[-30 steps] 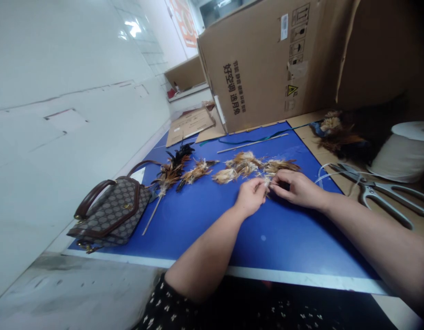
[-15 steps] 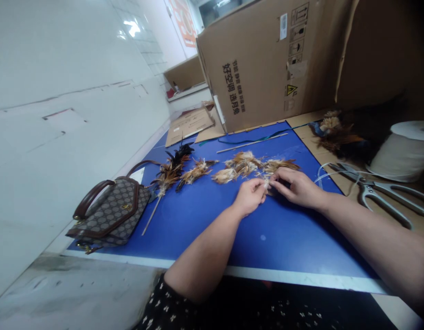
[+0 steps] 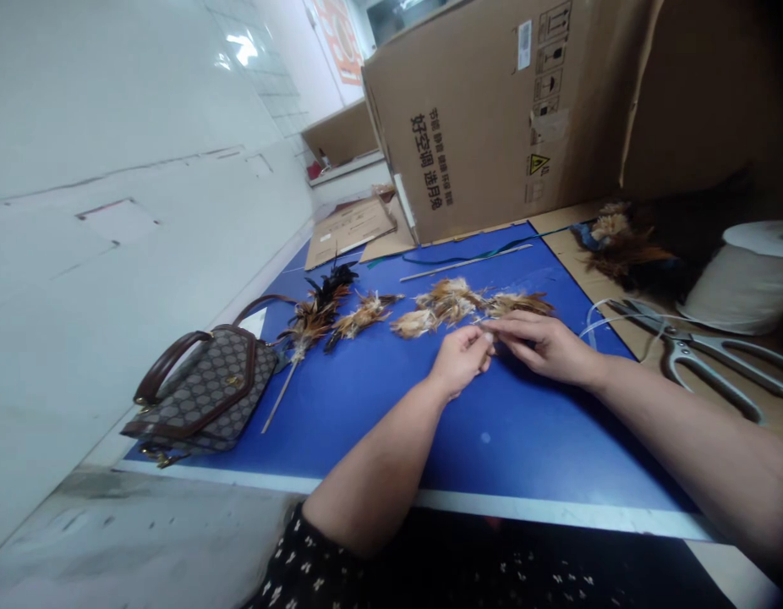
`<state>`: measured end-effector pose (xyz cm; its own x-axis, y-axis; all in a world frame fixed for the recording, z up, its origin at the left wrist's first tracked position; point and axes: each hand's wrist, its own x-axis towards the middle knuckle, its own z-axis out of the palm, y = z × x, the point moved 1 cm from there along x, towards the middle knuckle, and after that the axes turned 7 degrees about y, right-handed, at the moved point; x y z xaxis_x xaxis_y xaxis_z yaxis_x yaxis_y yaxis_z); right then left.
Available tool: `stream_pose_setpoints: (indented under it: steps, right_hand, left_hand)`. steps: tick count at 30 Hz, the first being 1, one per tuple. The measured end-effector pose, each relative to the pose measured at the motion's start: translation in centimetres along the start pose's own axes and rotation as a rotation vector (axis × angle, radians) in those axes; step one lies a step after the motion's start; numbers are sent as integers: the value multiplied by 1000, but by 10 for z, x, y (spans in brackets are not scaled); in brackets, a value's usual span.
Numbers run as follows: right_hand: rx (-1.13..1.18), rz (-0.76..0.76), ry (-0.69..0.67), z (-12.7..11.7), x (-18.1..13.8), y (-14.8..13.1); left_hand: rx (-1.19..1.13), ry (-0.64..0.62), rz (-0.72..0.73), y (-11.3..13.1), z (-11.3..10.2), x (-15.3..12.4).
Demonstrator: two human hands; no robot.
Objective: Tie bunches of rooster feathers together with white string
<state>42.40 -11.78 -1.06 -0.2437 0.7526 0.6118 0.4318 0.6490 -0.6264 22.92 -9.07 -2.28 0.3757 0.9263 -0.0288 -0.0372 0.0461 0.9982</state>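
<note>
1. Over the blue counter (image 3: 359, 397), the left hand (image 3: 461, 359) and right hand (image 3: 547, 345) meet, fingertips drawn together; whatever lies between them is hidden, so what they grasp cannot be told.
2. Scissors (image 3: 681, 340) lie right of the right hand.
3. Just beyond the hands, tan feather bundles (image 3: 451, 298) rest on the counter.
4. A large cardboard box (image 3: 486, 127) stands farther back.

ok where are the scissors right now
In the head view, the scissors lie toward the right edge, to the right of the right hand and just in front of the white spool.
</note>
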Motion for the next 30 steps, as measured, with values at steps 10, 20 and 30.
stream_pose_setpoints:
  steps: [10, 20, 30]
  right_hand:
    - [-206, 63, 121, -4, -2, 16]
    - [-489, 153, -123, 6, -1, 16]
    - [-286, 176, 113, 4, 1, 12]
  left_hand:
    - [-105, 205, 96, 1, -2, 6]
    - [-147, 317, 138, 2, -5, 8]
    - [-146, 311, 110, 1, -4, 7]
